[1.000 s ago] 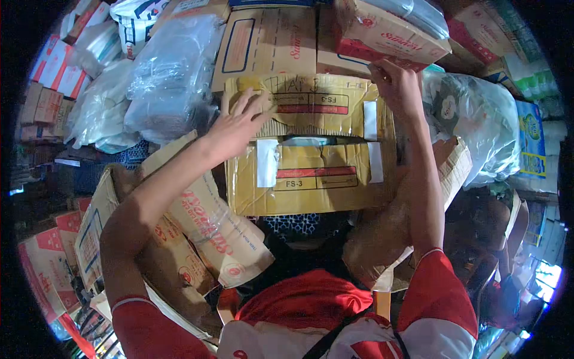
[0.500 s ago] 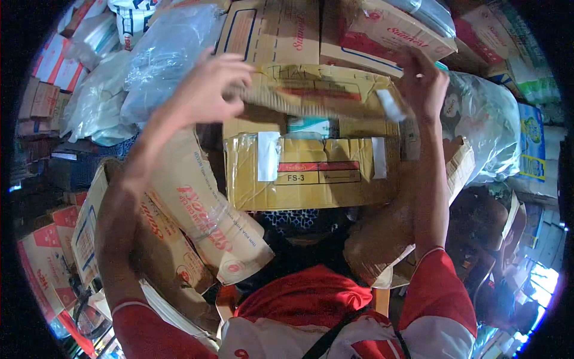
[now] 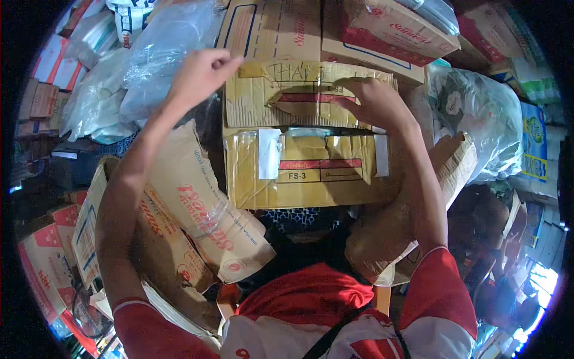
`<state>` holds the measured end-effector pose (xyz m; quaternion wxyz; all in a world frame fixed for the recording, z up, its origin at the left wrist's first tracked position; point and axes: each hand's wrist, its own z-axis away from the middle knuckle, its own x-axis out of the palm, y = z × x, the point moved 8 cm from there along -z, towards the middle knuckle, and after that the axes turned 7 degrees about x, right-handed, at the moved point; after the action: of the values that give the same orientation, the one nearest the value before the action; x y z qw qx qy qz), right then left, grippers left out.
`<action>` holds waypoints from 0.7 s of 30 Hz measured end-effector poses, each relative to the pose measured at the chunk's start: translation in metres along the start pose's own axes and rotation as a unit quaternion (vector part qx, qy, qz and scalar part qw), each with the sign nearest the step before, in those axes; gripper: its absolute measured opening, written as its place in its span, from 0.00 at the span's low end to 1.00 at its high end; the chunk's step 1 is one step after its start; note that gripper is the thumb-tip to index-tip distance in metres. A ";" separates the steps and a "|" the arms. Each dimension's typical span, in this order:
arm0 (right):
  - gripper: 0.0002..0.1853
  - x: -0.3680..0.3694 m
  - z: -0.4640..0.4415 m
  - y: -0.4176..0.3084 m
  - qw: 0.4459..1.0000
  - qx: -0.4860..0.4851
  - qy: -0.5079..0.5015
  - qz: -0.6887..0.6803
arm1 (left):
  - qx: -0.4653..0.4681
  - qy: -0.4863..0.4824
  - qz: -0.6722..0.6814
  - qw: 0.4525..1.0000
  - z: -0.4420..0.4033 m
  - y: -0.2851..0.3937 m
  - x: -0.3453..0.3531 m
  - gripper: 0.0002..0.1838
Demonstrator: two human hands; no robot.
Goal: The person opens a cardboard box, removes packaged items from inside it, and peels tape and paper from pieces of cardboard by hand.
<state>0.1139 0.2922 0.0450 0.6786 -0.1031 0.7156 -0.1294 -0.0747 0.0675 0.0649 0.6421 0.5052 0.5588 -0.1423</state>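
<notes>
A brown cardboard box marked FS-3 sits in front of me, with white tape strips on its near flap. Its far flap, bearing handwriting and a torn patch, lies folded down towards the near flap. A narrow gap between the flaps shows something pale green inside. At the far flap's upper left corner is my left hand, fingers curled and tips together; whether they pinch anything is hidden. Over the right part of the far flap my right hand reaches, thumb and fingers apart.
Cartons stand behind the box. Clear plastic bags lie at left, and a large filled plastic bag is at right. Open carton flaps flank my legs. Several more boxes are stacked at far left.
The raised far flap has come down flat, narrowing the opening. My right hand has moved left from the flap's right edge onto it. My left hand has curled at the corner.
</notes>
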 end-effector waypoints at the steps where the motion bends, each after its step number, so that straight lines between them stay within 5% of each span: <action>1: 0.17 0.004 0.000 -0.002 0.999 0.009 -0.033 -0.001 | 0.049 -0.044 -0.025 0.998 0.003 0.010 0.007 0.18; 3: 0.15 -0.004 0.000 -0.007 0.999 0.002 -0.013 -0.030 | 0.138 -0.130 -0.075 0.979 0.016 0.025 0.022 0.18; 7: 0.13 -0.015 0.001 -0.007 1.000 0.007 0.013 -0.013 | 0.088 -0.060 -0.075 0.991 0.030 0.007 0.034 0.31; 9: 0.12 -0.018 0.000 -0.005 1.000 0.015 0.019 0.008 | -0.092 -0.155 0.073 0.981 0.032 0.006 0.034 0.30; 13: 0.10 -0.023 0.000 -0.002 0.998 0.018 0.053 0.024 | -0.305 -0.216 0.168 0.912 0.042 -0.040 0.053 0.25; 19: 0.09 -0.028 0.000 -0.014 0.996 -0.028 0.087 0.010 | -0.303 -0.210 0.101 0.924 0.043 -0.031 0.046 0.24; 21: 0.10 -0.025 0.000 -0.015 0.997 -0.032 0.072 0.012 | -0.364 -0.189 0.197 0.891 0.049 -0.042 0.054 0.24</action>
<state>0.1154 0.2858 0.0741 0.6231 -0.1062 0.7677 -0.1055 -0.0602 0.0290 -0.0088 0.8892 0.2992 0.3289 0.1074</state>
